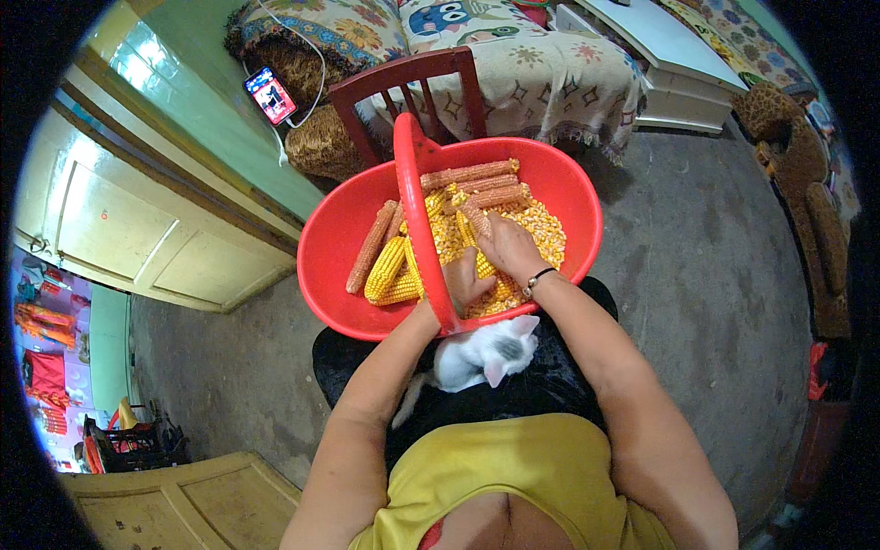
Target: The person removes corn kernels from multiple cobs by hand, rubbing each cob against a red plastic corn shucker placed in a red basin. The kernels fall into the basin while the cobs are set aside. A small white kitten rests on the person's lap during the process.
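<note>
A red plastic basket (pixel 581 199) with an arched handle stands before me, holding loose corn kernels (pixel 543 230), several yellow corn ears (pixel 386 268) and several stripped corncobs (pixel 370 247). Inside it, my right hand (pixel 509 244) is closed around a mostly bare corncob (pixel 474 214), whose tip keeps a few yellow kernels. My left hand (pixel 467 278) is low in the basket, partly behind the handle, over the kernels and close to a yellow ear (pixel 483 265); its fingers are apart, and whether it grips that ear is unclear.
A white kitten (pixel 474 357) with a grey head patch lies on my lap against the basket's near rim. Beyond the basket stands a dark red wooden chair (pixel 412 75). A charging phone (pixel 270 96) is at the upper left, near a pale door (pixel 151 227). White drawers (pixel 680 93) stand upper right.
</note>
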Demonstrator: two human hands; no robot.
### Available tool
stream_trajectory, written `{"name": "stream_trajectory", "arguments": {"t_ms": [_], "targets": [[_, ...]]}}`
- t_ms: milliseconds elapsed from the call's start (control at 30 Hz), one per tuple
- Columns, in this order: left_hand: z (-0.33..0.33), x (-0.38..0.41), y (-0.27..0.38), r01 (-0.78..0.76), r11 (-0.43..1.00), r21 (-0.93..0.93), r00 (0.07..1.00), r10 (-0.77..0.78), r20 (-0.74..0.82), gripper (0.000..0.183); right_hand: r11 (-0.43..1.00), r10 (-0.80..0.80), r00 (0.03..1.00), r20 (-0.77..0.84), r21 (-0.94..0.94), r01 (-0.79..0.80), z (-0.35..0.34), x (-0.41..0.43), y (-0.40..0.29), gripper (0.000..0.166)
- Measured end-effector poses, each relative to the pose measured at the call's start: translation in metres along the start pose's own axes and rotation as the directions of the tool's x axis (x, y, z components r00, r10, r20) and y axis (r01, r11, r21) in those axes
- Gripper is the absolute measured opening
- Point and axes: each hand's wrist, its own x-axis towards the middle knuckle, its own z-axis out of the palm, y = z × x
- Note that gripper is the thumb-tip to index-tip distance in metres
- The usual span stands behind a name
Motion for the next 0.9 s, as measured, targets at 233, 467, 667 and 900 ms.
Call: {"name": "stream_trajectory", "arguments": {"t_ms": [233,467,667,900], "targets": [[-0.01,0.006,0.011,0.162,0.979,-0.123,0.981,-0.146,0.13,0.049,0.902,0.273,0.95,-0.149,0.384,-0.199,0.004,0.021,0.013,0.037],[0.021,0.014,-0.023,0.132,0.955,-0.264,0.991,-0.117,0.072,0.049,0.907,0.217,0.951,-0.221,0.407,-0.112,-0.006,0.013,0.004,0.034],[0.014,0.009,-0.01,0.024,0.975,-0.22,1.0,-0.023,0.005,0.051,0.965,-0.239,0.964,0.119,-0.083,0.249,-0.004,-0.004,0.006,0.04],[0.0,0.002,0.003,0.061,0.991,-0.117,0.998,-0.057,0.034,0.055,0.991,-0.11,0.993,0.038,0.079,0.107,0.0,0.0,0.001,0.036]]}}
